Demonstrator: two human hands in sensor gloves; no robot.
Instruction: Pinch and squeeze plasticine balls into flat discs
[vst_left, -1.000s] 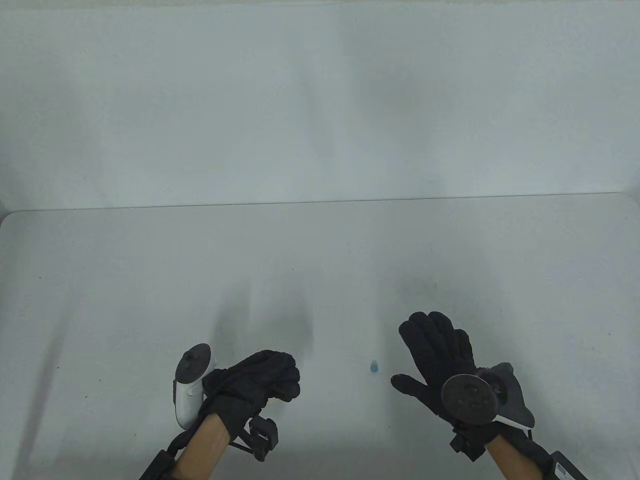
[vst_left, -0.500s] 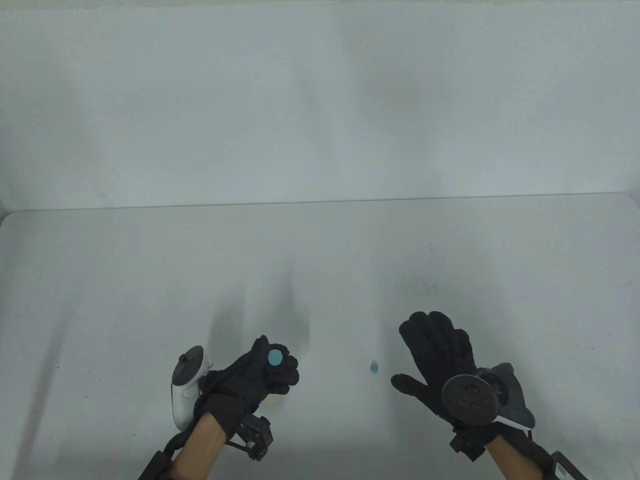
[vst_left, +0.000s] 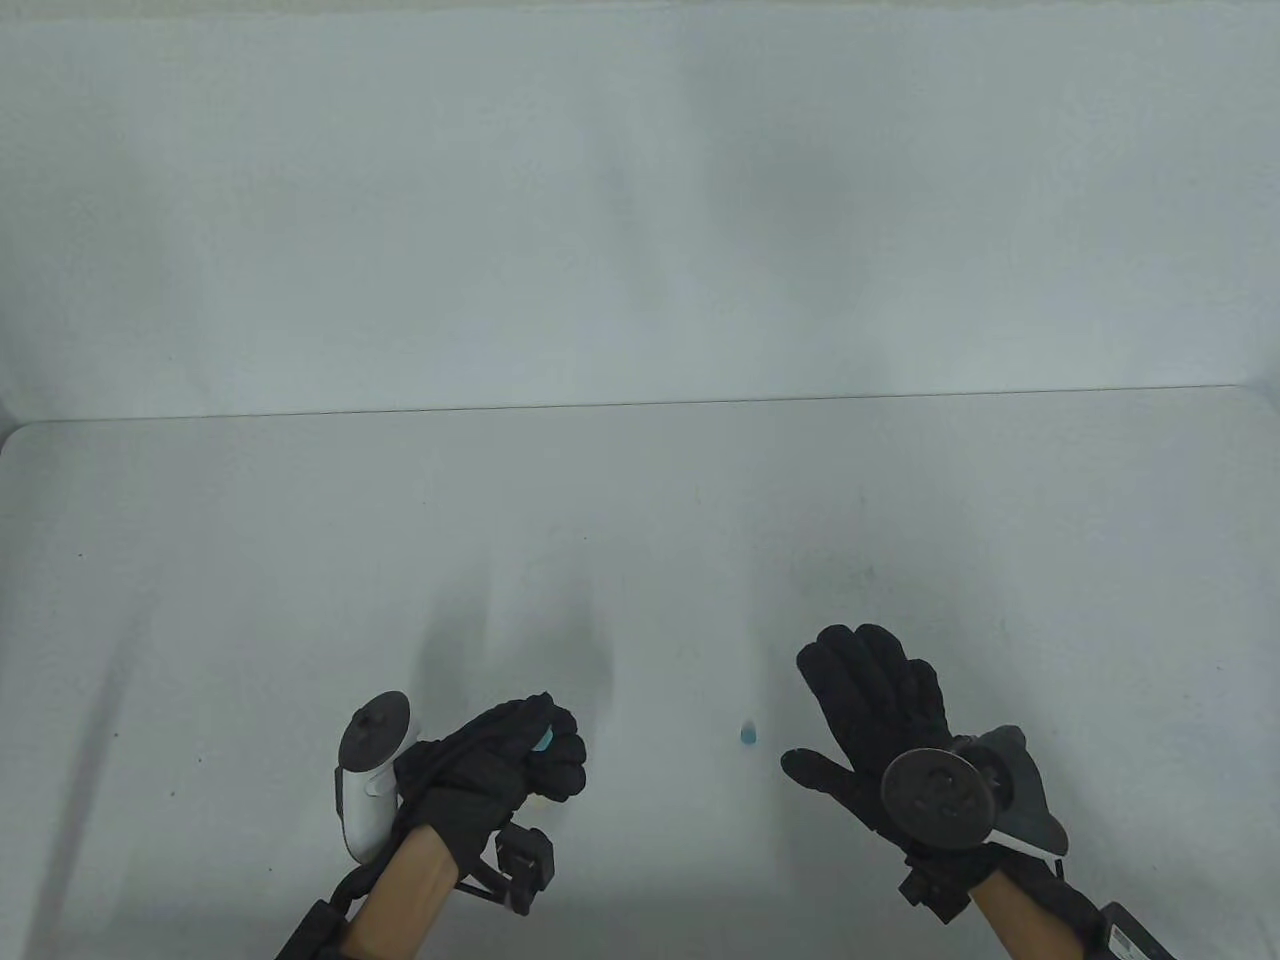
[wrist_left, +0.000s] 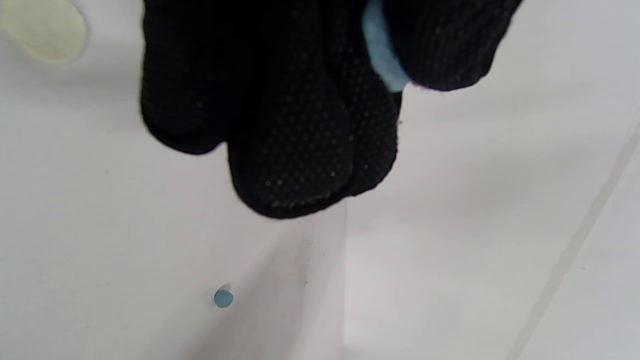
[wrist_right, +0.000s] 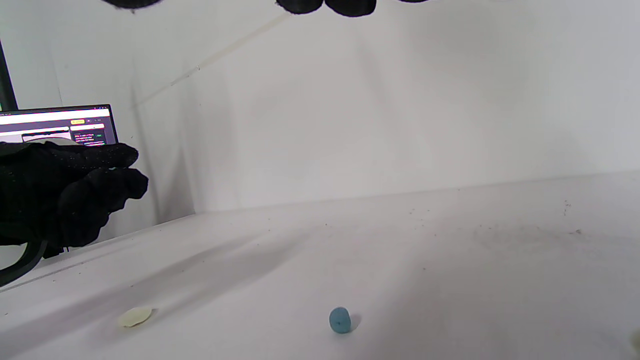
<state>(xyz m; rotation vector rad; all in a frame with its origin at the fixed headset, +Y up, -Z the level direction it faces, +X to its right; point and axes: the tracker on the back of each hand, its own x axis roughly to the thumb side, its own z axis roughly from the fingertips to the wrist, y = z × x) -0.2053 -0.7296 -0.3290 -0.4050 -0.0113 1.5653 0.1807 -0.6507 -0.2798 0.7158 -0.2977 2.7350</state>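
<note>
A: The left hand (vst_left: 500, 765) pinches a light blue disc (vst_left: 545, 739) between thumb and fingers (wrist_left: 295, 150), held above the table (vst_left: 250, 560).

B: The right hand (vst_left: 880, 715) is spread wide, holding nothing, just beside a small blue ball (vst_left: 748, 734) on the table.

A: A pale yellow disc (wrist_right: 135, 316) lies under the left hand, though it's blurry up close.
</note>
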